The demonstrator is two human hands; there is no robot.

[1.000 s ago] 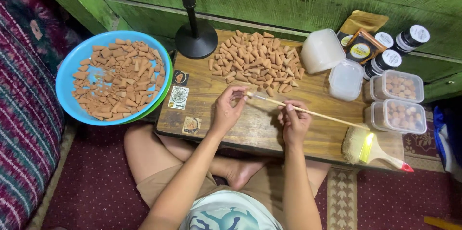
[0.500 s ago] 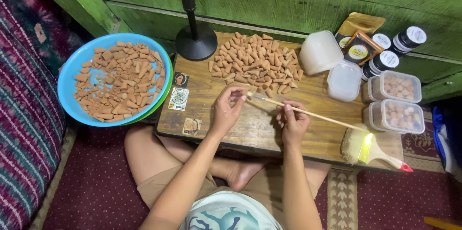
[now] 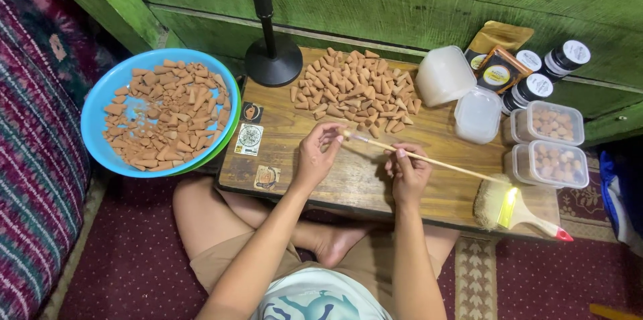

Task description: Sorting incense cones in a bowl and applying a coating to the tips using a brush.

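Note:
My left hand (image 3: 318,156) hovers over the low wooden table (image 3: 295,149), its fingertips pinching a small brown cone at the tip of a thin paintbrush (image 3: 429,159). My right hand (image 3: 408,172) grips that brush by its long wooden handle, which runs out to the right. Just beyond both hands lies a heap of brown clay-coloured cones (image 3: 355,89) on the tabletop. A blue bowl (image 3: 110,92) at the left holds several more of the same cones.
A black round stand base with a pole (image 3: 272,58) sits at the table's back. At right are a white lidded tub (image 3: 444,75), clear boxes of cones (image 3: 549,162), dark jars (image 3: 566,55), and a wide yellow-handled brush (image 3: 509,206). A green wall runs behind.

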